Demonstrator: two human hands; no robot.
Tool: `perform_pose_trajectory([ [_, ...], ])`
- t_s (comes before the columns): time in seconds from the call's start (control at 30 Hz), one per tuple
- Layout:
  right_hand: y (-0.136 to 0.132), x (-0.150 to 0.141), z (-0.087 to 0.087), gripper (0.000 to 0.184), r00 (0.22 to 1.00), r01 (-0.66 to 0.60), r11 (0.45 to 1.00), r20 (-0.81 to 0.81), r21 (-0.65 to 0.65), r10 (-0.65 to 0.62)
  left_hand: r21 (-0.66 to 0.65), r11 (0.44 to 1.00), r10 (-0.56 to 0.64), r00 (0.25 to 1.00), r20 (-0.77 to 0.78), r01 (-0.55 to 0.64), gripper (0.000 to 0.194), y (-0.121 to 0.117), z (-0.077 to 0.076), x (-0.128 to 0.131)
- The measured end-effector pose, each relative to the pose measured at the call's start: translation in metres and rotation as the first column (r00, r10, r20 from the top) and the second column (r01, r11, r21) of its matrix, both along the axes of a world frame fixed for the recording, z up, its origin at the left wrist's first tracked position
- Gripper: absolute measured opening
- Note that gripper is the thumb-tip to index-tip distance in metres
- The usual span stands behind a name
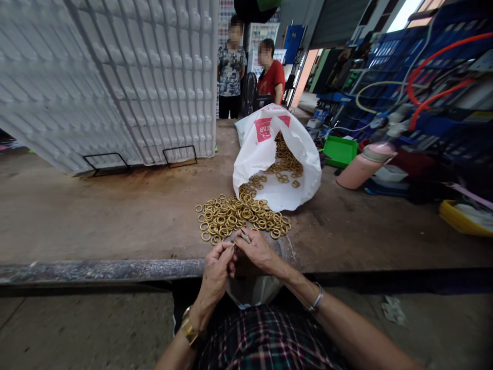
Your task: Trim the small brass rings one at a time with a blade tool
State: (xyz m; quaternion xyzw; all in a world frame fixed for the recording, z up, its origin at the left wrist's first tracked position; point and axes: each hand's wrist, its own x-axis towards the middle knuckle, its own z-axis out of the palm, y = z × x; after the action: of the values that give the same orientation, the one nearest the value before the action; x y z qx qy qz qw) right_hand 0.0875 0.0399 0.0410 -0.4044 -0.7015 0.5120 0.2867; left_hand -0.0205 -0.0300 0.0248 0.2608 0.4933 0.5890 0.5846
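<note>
Gripping slim metal tool (245, 237) w/ R hand (261, 252), pinching mostly hidden piece, appar. brass-coloured ring (233, 245), w/ L hand (215, 271); fingertips brought together, prob. for fine control, in front of white plastic sack (248, 162). Spilled from sack's mouth, within easy reach: heap of round brass-coloured rings (231, 216). Seen R of sack: pink cylindrical bottle (358, 171). L of sack: tall white ribbed panels (169, 77), prob. stood upright to save space.

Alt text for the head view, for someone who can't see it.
A person's left hand pinches what looks like a ring while the right hand grips a small tool, beside a heap of golden rings spilling from a white sack on a workbench. White ribbed panels stand left, a pink bottle right; two people beyond.
</note>
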Motion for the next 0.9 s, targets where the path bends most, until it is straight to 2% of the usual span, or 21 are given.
perform_pose_trajectory([
  [0.1, 0.002, 0.001, -0.002, 0.019, 1.000, 0.007, 1.000, 0.019, -0.001, -0.007, 0.002, 1.000, -0.002, 1.000, 0.027, 0.002, 0.027, 0.000, 0.002, 0.001],
  [0.2, 0.001, 0.004, -0.005, 0.020, 0.984, 0.006, 0.988, 0.177, 0.153, -0.033, 0.005, 1.000, 0.018, 0.999, 0.035, -0.018, 0.027, 0.000, 0.002, 0.000],
  [0.3, -0.003, 0.008, -0.006, 0.016, 0.899, -0.139, 0.934, 0.437, 0.328, -0.020, 0.026, 0.998, 0.053, 0.998, -0.019, -0.052, 0.027, 0.001, -0.001, -0.001],
  [0.37, -0.006, 0.009, -0.007, 0.019, 0.827, -0.251, 0.896, 0.563, 0.367, 0.001, 0.052, 0.997, 0.062, 0.996, -0.071, -0.058, 0.027, 0.000, -0.004, -0.002],
  [0.57, -0.009, 0.009, -0.010, 0.021, 0.715, -0.350, 0.855, 0.698, 0.383, -0.020, 0.075, 0.995, 0.073, 0.984, -0.164, -0.061, 0.028, 0.000, -0.011, -0.004],
  [0.77, -0.008, 0.008, -0.008, 0.023, 0.664, -0.306, 0.870, 0.741, 0.386, -0.095, 0.048, 0.999, 0.030, 0.997, -0.078, -0.026, 0.025, -0.009, 0.000, -0.001],
  [0.83, -0.001, 0.013, -0.005, 0.027, 0.654, -0.249, 0.885, 0.742, 0.393, -0.146, 0.021, 0.998, -0.058, 0.997, -0.041, 0.059, 0.024, -0.020, 0.006, 0.000],
  [0.9, 0.007, 0.024, -0.004, 0.027, 0.657, -0.172, 0.893, 0.724, 0.416, -0.211, -0.027, 0.978, -0.208, 0.978, -0.011, 0.207, 0.025, -0.034, 0.008, 0.002],
])
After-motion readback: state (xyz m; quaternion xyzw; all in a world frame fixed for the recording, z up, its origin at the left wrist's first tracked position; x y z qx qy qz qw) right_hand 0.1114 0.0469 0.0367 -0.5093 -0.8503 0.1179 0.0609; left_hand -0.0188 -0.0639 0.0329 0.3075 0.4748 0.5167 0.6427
